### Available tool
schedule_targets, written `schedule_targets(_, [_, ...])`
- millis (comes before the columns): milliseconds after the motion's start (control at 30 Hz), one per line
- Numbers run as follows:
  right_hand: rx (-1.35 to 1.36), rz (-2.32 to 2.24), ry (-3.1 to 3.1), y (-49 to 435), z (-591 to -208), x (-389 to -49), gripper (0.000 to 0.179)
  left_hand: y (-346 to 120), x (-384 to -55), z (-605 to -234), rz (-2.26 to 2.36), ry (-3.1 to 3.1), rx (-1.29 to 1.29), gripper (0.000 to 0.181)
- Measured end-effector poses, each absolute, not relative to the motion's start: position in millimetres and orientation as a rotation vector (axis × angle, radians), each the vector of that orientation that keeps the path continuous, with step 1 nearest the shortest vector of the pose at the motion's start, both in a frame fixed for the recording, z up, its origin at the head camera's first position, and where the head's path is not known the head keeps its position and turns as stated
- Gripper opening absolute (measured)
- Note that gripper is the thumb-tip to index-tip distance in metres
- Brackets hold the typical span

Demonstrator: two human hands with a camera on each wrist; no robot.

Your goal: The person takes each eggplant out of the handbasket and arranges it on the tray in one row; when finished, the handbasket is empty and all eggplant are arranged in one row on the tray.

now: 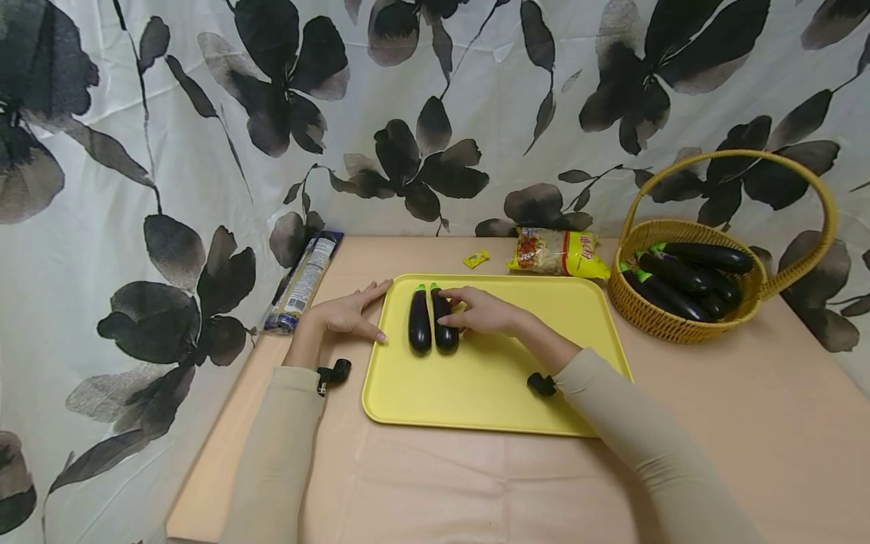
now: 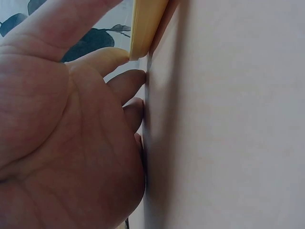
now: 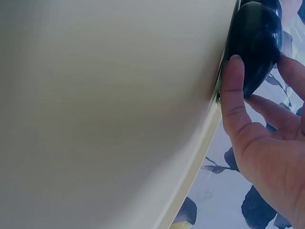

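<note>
Two dark purple eggplants with green stem ends lie side by side, lengthwise, on the left part of a yellow tray point(image 1: 503, 393). My right hand point(image 1: 484, 311) holds the right-hand eggplant point(image 1: 445, 341) between thumb and fingers; the right wrist view shows the thumb along one side of this eggplant point(image 3: 259, 38) and fingertips at the other. Just left of it lies the other eggplant point(image 1: 420, 325), with no hand on it. At the tray's left edge, my left hand point(image 1: 345, 311) touches the rim with loosely extended fingers, its palm side low by the tabletop.
Several more eggplants fill a wicker basket point(image 1: 642, 321) with a tall handle, right of the tray. Behind the tray lie a yellow food bag point(image 1: 586, 255) and a small yellow packet point(image 1: 476, 258). A long blue-and-silver package point(image 1: 306, 279) lies at the left edge, before a floral curtain point(image 1: 516, 151).
</note>
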State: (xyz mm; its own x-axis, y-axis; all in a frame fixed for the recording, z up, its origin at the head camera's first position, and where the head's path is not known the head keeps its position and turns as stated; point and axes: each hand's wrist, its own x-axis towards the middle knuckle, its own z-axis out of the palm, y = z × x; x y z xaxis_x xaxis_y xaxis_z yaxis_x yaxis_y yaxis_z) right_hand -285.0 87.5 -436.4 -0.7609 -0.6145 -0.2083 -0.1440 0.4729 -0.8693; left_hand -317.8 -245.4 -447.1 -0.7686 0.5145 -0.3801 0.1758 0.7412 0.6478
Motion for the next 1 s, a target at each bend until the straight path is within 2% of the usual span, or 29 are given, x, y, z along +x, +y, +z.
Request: schedule_targets(1000, [-0.621,-1.259,2.21,69.1,-437.2,-277.4,0.072,-244.7,-313.7,-447.9,0.78,2.383,0.503,0.145])
